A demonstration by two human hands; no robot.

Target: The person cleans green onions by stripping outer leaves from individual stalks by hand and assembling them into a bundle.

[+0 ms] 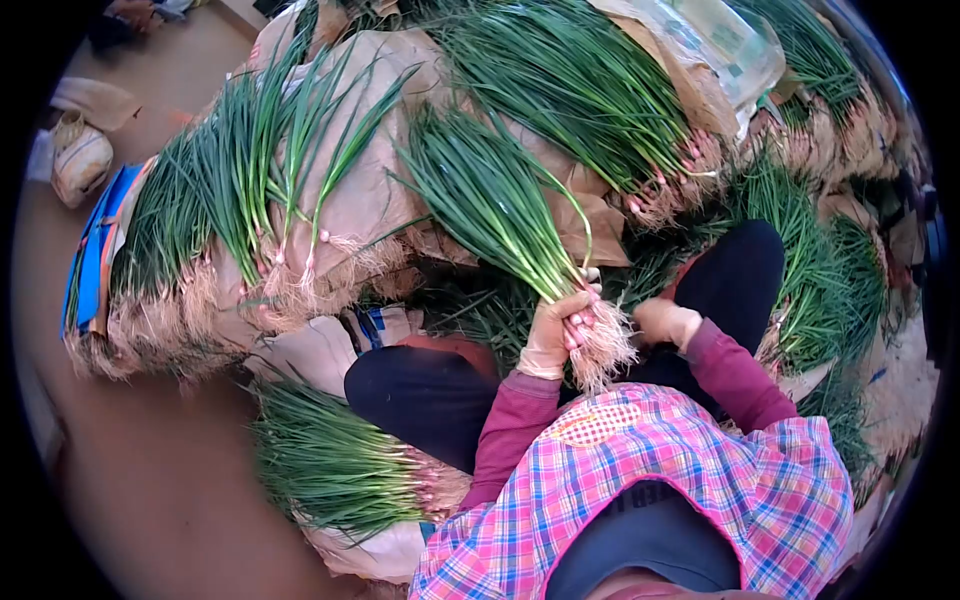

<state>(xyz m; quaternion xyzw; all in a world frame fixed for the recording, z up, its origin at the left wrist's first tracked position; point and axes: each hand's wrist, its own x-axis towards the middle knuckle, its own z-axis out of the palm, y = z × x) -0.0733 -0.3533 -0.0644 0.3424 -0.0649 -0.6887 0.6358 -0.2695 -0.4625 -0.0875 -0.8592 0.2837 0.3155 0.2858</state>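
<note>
A bunch of spring onions is held in my gloved left hand, whose fingers wrap round it just above the pinkish bulbs. Its green leaves point up and to the left, and the pale roots hang toward my lap. My right hand, gloved too, is closed just right of the roots, with a small gap between. Whatever its fingers hold, if anything, is too small to make out. Beyond the bunch, more onions lie on brown paper.
Loose onions line the left heap above a blue strip. Another pile lies beside my left knee, and more onions are right of my right knee. A tied bag sits on the floor at the upper left.
</note>
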